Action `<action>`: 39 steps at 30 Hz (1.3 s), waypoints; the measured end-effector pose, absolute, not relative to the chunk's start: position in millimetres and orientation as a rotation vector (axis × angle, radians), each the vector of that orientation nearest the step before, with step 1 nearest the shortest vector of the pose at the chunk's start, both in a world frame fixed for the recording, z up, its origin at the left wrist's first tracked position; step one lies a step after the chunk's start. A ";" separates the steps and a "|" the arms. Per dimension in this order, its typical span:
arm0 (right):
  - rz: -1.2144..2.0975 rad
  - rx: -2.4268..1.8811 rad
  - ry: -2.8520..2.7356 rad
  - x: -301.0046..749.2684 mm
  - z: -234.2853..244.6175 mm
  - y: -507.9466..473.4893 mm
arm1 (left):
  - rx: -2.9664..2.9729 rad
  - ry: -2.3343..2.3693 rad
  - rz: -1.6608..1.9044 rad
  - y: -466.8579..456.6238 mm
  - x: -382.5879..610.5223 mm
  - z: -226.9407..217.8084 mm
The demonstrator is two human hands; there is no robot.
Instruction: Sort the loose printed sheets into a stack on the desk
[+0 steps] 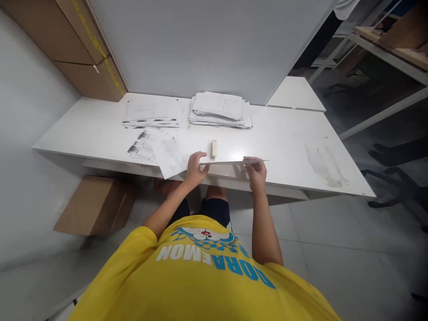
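Observation:
Between my two hands a thin stack of paper sheets (227,162) stands on edge at the front of the white desk, seen almost edge-on. My left hand (196,170) grips its left end, with thumb and fingers curled round it. At the other end my right hand (257,174) pinches the paper between thumb and fingers. Just behind the paper lies a small cream stapler (214,149). Left of my left hand, a loose printed sheet (172,158) overhangs the desk's front edge and partly covers other printed papers (143,146).
At the back of the desk (284,147) sit a thick paper pile (219,109) and a lower pile (150,111) to its left. A grey panel (207,49) rises behind them. Cardboard boxes stand at the back left (90,76) and below the desk (90,205).

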State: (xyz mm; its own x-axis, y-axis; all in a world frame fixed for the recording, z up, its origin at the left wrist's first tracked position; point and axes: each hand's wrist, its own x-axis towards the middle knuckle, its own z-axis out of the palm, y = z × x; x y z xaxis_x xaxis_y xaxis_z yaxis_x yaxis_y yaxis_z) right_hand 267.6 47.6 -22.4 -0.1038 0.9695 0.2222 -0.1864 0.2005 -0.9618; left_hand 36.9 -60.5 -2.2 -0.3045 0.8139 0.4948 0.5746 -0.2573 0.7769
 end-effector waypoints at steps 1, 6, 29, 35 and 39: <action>1.211 -0.856 -1.277 265.2 -25.0 50.6 | 1.779 1.725 1.623 -54.2 34.5 -4.8; 1.136 -0.837 -1.375 268.1 -31.3 50.0 | 1.748 1.668 1.635 -44.3 32.3 -10.4; 1.372 -1.301 -1.145 299.5 -61.1 -31.1 | 1.128 1.890 1.300 -94.2 34.4 -23.0; 1.288 -1.289 -1.118 292.3 -55.1 -26.0 | 1.235 2.016 1.049 -71.6 24.1 -10.0; 1.231 -1.310 -1.123 294.0 -57.2 -20.3 | 1.376 2.074 0.899 -64.1 22.9 3.6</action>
